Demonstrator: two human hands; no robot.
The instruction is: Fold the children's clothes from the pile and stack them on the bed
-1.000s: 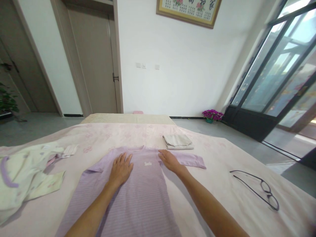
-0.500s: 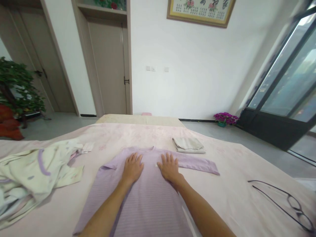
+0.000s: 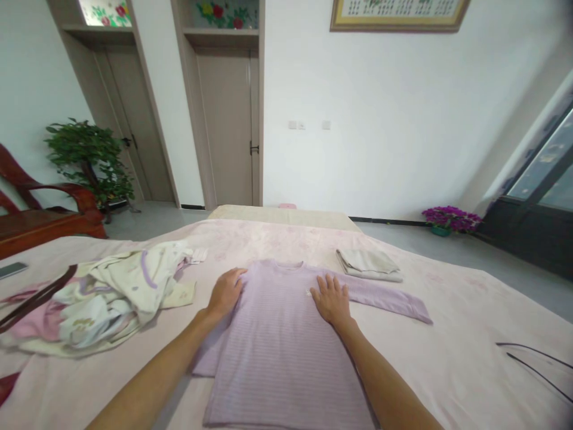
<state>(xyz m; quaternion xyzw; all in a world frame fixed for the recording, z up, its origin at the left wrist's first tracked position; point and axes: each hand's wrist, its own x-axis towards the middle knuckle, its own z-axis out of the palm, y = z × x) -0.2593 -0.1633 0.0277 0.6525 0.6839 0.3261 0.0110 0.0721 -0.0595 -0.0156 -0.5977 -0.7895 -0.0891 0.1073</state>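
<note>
A lavender striped long-sleeved shirt (image 3: 282,340) lies face up on the pink bedspread, its neckline away from me. My left hand (image 3: 226,291) is at the shirt's left shoulder, its fingers bent together over the cloth there; the wrist partly hides the left sleeve (image 3: 212,349), which lies down along the body. My right hand (image 3: 332,298) rests flat on the upper right chest, fingers spread, beside a small pale mark. From under that side, the right sleeve (image 3: 389,301) stretches out to the right.
A heap of cream and pink clothes (image 3: 134,292) lies to the left, with a phone (image 3: 13,270) beyond it. Folded beige cloth (image 3: 369,264) sits past the right sleeve. Eyeglasses (image 3: 537,364) lie at the right. The bedspread (image 3: 452,322) reaches toward a floor with potted flowers (image 3: 452,219).
My left hand has moved from flat on the chest out to the left shoulder, its fingers now bent. My right hand stays flat on the shirt. The view has turned left.
</note>
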